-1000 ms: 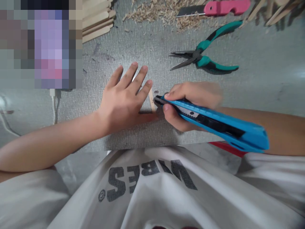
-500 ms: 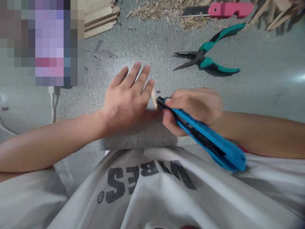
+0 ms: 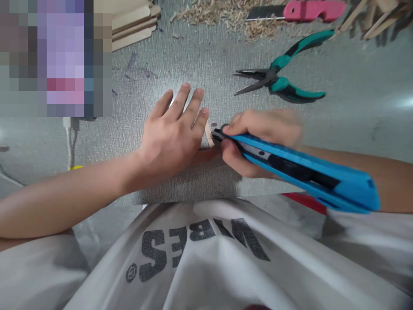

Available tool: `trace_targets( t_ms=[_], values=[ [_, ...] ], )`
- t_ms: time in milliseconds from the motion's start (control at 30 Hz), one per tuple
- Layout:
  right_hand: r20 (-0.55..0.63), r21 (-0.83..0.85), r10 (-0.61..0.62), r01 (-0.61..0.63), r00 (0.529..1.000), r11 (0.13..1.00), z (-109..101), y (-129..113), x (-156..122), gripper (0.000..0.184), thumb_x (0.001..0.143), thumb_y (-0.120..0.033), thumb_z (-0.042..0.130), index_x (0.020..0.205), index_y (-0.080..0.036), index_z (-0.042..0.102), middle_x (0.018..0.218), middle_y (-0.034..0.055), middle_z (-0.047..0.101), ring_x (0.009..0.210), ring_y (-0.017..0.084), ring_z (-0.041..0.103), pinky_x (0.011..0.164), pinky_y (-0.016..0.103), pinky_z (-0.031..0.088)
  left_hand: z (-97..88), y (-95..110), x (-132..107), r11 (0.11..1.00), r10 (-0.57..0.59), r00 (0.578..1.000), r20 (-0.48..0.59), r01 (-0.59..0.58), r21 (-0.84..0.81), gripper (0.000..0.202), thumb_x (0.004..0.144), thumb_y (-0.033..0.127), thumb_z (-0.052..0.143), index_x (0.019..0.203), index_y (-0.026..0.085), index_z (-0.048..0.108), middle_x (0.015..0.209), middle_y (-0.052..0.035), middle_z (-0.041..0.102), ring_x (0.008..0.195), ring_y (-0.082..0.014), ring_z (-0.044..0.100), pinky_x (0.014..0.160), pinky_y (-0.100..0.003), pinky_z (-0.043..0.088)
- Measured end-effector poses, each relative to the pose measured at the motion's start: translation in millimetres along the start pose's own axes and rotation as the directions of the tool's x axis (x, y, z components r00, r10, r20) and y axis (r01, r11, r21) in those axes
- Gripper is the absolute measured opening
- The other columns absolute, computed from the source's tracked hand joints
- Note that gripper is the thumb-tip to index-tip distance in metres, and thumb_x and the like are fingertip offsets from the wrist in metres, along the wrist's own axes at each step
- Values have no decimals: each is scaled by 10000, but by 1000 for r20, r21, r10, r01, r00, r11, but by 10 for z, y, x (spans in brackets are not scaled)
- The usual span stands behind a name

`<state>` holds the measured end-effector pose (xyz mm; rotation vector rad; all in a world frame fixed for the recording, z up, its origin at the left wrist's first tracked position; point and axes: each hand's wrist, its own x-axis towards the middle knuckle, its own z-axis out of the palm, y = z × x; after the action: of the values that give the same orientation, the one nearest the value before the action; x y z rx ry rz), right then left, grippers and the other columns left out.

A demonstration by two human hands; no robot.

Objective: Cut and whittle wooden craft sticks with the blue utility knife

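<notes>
My left hand (image 3: pixel 174 129) lies on the table with its fingers spread, covering most of a small wooden stick (image 3: pixel 208 131). Only a narrow strip of the stick shows, beside the index finger and above the thumb. My right hand (image 3: pixel 261 137) is closed around a blue utility knife (image 3: pixel 309 172). The knife's dark tip rests at the exposed part of the stick, close to my left index finger. Its body slants down to the right, across my right wrist. How far the blade reaches out is too small to tell.
Pliers (image 3: pixel 277 77) with green handles lie spread beyond my right hand. Behind them are a pink knife (image 3: pixel 312 10), wood shavings (image 3: pixel 219 15) and split sticks (image 3: pixel 383 17). Flat wooden sticks (image 3: pixel 135 21) are stacked at upper left. A white cable (image 3: pixel 71 142) runs near my left forearm.
The utility knife's rear end has swung up and to the right, so it lies flatter. My right hand turned with it, while my left hand stayed in place.
</notes>
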<state>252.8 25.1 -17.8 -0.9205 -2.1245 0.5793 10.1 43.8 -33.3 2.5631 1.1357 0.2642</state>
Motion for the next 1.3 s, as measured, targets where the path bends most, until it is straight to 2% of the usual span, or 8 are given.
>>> trace_targets(
  t_ms=[200,333,500,667,800,1033,1200,1300],
  values=[
    [-34,69,174,-171,984,983,25,63,-28,142,943,-321,719,891,-347,589,672,-54,660,541,218,615,553,400,487,16,-44,-21,998,19,1000,2,-19,57,786,1143,811,583,1585,175,718,1852,-234,579,1773,-494,512,1464,-700,409],
    [-71,79,215,-209,974,975,62,63,-9,207,884,-275,723,807,-327,537,646,-71,641,533,177,564,568,368,471,22,-83,-39,992,44,999,-18,-42,115,751,1126,787,666,1595,202,698,1853,-215,585,1767,-486,524,1442,-703,435],
    [-69,155,328,-315,942,937,47,21,-4,179,869,-279,733,772,-319,588,646,-66,669,533,174,563,562,366,488,28,-103,-32,981,77,997,-9,-74,177,859,1125,847,626,1591,128,702,1847,-250,578,1751,-503,536,1421,-686,462],
    [-38,151,421,-411,906,899,-22,-7,31,154,890,-331,788,788,-296,679,719,-16,765,621,204,673,576,376,530,25,-112,-31,994,38,999,28,-41,101,856,1153,827,575,1696,167,617,1911,-182,515,1802,-473,458,1485,-682,356],
    [-21,178,417,-407,909,896,-41,16,35,118,906,-300,786,817,-282,711,765,-12,798,637,177,689,579,340,543,10,-109,-35,996,37,999,4,-37,78,834,1148,830,582,1692,198,619,1892,-161,550,1793,-466,470,1476,-684,365],
    [-35,184,376,-364,926,913,-55,53,-3,137,941,-294,803,851,-301,700,792,-21,776,669,173,676,601,348,511,-37,-89,-36,994,47,999,6,-47,96,810,1113,818,664,1640,204,672,1859,-203,582,1766,-483,522,1439,-702,427],
    [-44,175,331,-319,943,931,-84,35,-11,164,962,-329,810,860,-308,682,765,-26,753,640,178,646,594,370,492,-46,-78,-34,988,74,997,25,-77,131,844,1106,792,707,1626,128,689,1844,-264,576,1758,-515,522,1424,-703,452],
    [-46,121,306,-298,951,947,-94,6,-24,171,992,-357,770,874,-314,655,761,-26,744,632,186,645,611,386,506,-62,-74,-37,995,49,998,31,-52,86,787,1119,764,701,1664,198,665,1861,-212,576,1772,-496,511,1440,-718,433]
  ],
)
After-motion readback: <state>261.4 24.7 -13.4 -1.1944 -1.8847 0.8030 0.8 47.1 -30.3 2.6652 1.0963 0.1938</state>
